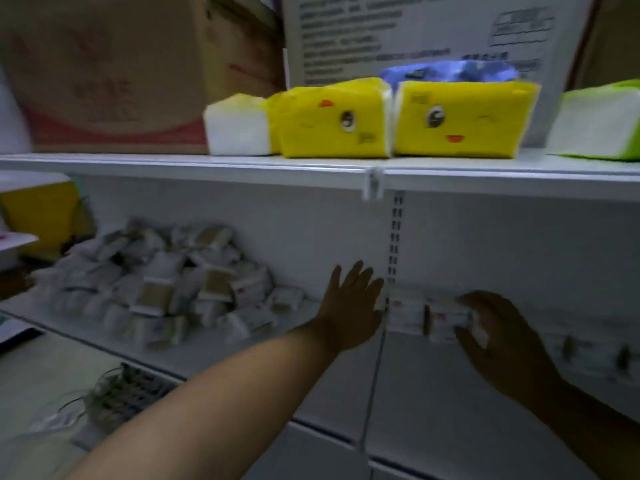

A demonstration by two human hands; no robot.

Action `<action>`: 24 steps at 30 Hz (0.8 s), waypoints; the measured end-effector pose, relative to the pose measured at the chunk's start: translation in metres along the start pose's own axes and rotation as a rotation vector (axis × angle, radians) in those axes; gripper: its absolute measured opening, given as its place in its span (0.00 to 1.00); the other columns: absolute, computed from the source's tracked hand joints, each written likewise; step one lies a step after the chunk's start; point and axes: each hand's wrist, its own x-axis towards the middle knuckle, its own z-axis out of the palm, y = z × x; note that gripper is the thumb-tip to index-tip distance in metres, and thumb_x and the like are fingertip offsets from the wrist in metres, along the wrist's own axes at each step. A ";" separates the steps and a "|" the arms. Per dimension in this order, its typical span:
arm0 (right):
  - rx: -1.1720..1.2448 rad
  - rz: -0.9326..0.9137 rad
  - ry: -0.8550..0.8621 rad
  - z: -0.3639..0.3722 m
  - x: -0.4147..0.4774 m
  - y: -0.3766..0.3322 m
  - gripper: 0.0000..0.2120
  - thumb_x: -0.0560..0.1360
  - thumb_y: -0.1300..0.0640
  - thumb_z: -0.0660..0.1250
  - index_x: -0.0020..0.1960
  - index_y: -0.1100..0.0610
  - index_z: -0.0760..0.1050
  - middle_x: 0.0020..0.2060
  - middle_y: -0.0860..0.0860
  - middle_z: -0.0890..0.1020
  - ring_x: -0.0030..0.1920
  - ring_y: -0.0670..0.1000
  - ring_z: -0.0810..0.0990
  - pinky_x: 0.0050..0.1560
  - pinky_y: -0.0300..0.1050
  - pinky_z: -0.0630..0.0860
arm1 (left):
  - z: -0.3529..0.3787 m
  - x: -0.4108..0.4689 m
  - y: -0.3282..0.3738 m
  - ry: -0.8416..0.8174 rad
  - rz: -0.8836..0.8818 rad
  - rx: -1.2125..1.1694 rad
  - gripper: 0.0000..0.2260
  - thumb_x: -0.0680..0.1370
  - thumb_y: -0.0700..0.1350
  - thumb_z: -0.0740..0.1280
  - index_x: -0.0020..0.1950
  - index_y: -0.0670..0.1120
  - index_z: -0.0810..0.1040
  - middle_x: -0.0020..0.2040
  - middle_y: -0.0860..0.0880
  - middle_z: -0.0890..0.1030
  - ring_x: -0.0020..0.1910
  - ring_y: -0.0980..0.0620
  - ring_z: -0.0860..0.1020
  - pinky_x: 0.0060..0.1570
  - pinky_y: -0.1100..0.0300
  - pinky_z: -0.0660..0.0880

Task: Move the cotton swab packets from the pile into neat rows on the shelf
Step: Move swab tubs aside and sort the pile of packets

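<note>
**Gripped: a packet (445,320) in the right hand (498,341)**

Its fingers curl round the flat, boxy packet on the white shelf (433,379), maybe beside one more. The left hand (353,306) is flat, fingers spread. The crinkly pile (166,282) lies left.

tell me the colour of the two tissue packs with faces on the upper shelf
Bright yellow, with cartoon faces, seen in the head view: tissue packs.

Packet pile (166,282) left on lower shelf (433,393), packet row (408,311) right, left hand (349,306) between, tissue packs (460,119) on upper shelf (207,166)
</note>
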 end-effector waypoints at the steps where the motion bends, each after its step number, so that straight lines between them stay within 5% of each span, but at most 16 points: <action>1: 0.019 -0.054 -0.045 0.019 0.005 -0.028 0.20 0.77 0.49 0.60 0.58 0.64 0.77 0.54 0.61 0.79 0.55 0.59 0.77 0.60 0.42 0.69 | 0.003 -0.018 -0.020 -0.017 -0.027 -0.022 0.27 0.82 0.55 0.51 0.78 0.47 0.48 0.79 0.46 0.47 0.77 0.47 0.40 0.72 0.44 0.36; 4: -0.042 -0.196 -0.202 0.073 0.010 -0.096 0.21 0.79 0.47 0.57 0.63 0.59 0.74 0.63 0.57 0.75 0.63 0.54 0.74 0.64 0.47 0.67 | 0.016 -0.076 -0.077 0.008 -0.082 -0.100 0.27 0.81 0.54 0.54 0.77 0.46 0.54 0.78 0.47 0.53 0.77 0.48 0.44 0.74 0.48 0.40; 8: 0.021 -0.074 -0.552 0.138 0.008 -0.162 0.26 0.79 0.46 0.58 0.74 0.49 0.57 0.75 0.47 0.54 0.74 0.48 0.55 0.72 0.40 0.56 | 0.033 -0.155 -0.159 -0.026 -0.157 -0.184 0.25 0.80 0.53 0.57 0.75 0.48 0.59 0.77 0.49 0.57 0.76 0.48 0.51 0.73 0.53 0.50; 14: 0.112 0.080 -0.498 0.184 0.011 -0.230 0.23 0.79 0.48 0.60 0.71 0.53 0.62 0.71 0.49 0.63 0.69 0.49 0.63 0.67 0.38 0.61 | 0.051 -0.219 -0.230 -0.051 -0.187 -0.260 0.23 0.79 0.54 0.58 0.73 0.49 0.63 0.74 0.49 0.63 0.72 0.49 0.60 0.70 0.55 0.59; 19: 0.152 -0.079 -0.389 0.208 0.039 -0.273 0.19 0.76 0.51 0.65 0.66 0.53 0.70 0.63 0.51 0.71 0.64 0.53 0.70 0.59 0.40 0.67 | 0.051 -0.222 -0.263 0.080 -0.230 -0.293 0.19 0.77 0.51 0.61 0.68 0.48 0.70 0.67 0.48 0.70 0.67 0.47 0.65 0.64 0.57 0.62; 24: 0.324 -0.145 -0.485 0.252 0.054 -0.325 0.22 0.75 0.48 0.65 0.66 0.49 0.67 0.63 0.46 0.67 0.62 0.49 0.69 0.56 0.37 0.67 | 0.042 -0.202 -0.316 0.209 -0.711 -0.317 0.23 0.73 0.55 0.68 0.65 0.48 0.73 0.63 0.46 0.74 0.63 0.44 0.71 0.59 0.53 0.69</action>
